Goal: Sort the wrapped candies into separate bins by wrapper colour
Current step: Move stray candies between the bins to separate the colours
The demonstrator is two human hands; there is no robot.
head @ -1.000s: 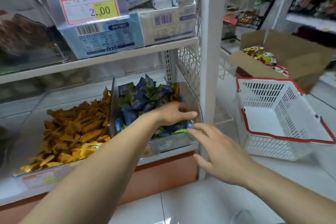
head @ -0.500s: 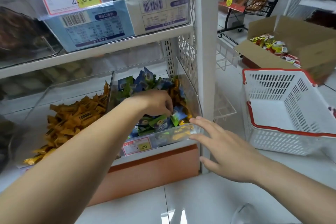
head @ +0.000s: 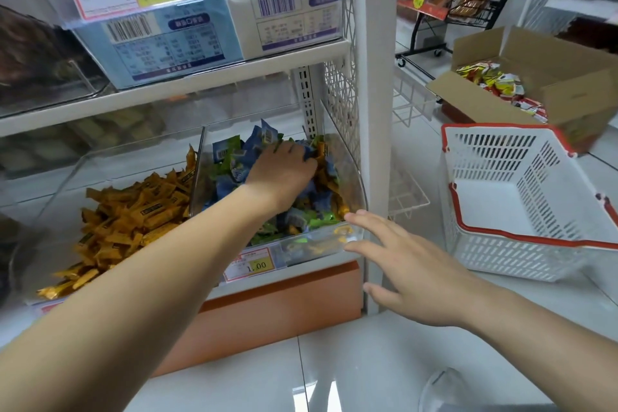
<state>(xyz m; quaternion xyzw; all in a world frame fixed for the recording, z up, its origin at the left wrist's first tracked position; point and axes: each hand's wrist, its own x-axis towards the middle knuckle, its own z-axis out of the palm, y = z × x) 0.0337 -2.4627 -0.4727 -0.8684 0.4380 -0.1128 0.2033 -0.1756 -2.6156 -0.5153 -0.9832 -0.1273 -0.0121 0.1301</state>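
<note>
While the left hand [head: 281, 174] sits among mixed blue, green and orange candies [head: 230, 157] in the clear bin [head: 363, 197] at the shelf [head: 16, 318]'s right end, grip untellable, the right hand [head: 411, 264] hovers spread-fingered by its front-right corner.

My left arm [head: 143, 281] stretches bare from the lower left corner, up and to the right, wrist straight. At its end my left hand [head: 282, 174] is palm down, back of the hand toward me, its fingertips bent downward and out of my sight, so I can't say whether they grip anything. My right forearm [head: 535, 321] comes in from the lower right. My right hand [head: 411, 271] is flat, palm down, fingers [head: 368, 221] straight and spread, pointing left, thumb [head: 381, 294] splayed wide. The hands are apart, the left one farther out.
</note>
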